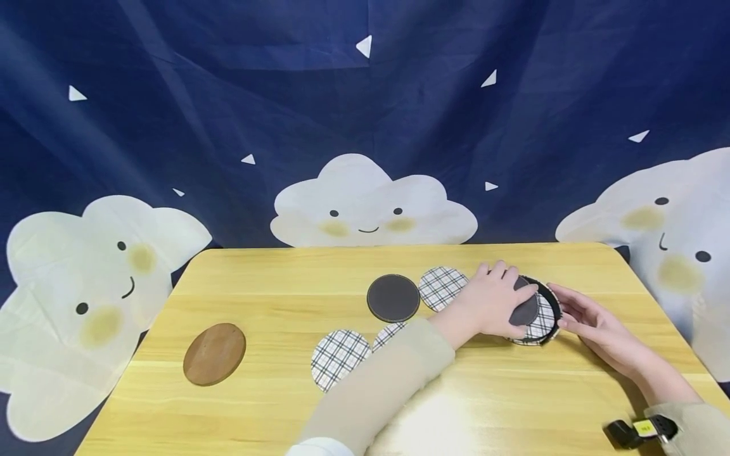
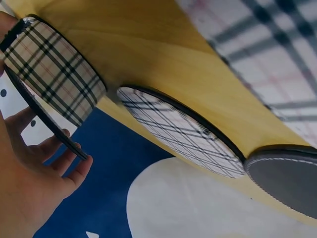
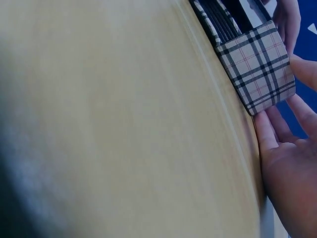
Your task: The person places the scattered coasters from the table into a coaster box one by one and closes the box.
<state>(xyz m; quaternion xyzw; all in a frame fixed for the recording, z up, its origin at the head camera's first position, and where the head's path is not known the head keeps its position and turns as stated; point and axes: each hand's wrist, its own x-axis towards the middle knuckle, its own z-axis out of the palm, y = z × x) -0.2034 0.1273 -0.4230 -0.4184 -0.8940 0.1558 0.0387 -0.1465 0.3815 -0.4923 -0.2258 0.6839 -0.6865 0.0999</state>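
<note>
A round coaster holder (image 1: 557, 311) with a plaid side (image 2: 57, 69) and black rim stands at the table's right. Inside it, a plaid coaster (image 1: 545, 320) faces up, and the right wrist view shows stacked coaster edges (image 3: 220, 21) through its side opening. My left hand (image 1: 495, 303) holds a dark round coaster (image 1: 526, 310) tilted over the holder's top, fingers along its edge in the left wrist view. From the right, my right hand (image 1: 595, 326) grips the holder's side, with thumb and fingers against the plaid wall in the right wrist view.
Left of the holder lie a plaid coaster (image 1: 440, 285) and a dark coaster (image 1: 393, 297). Nearer the front are another plaid coaster (image 1: 339, 356) and one partly hidden by my left sleeve (image 1: 388, 334). A brown wooden disc (image 1: 214, 354) lies at the table's left.
</note>
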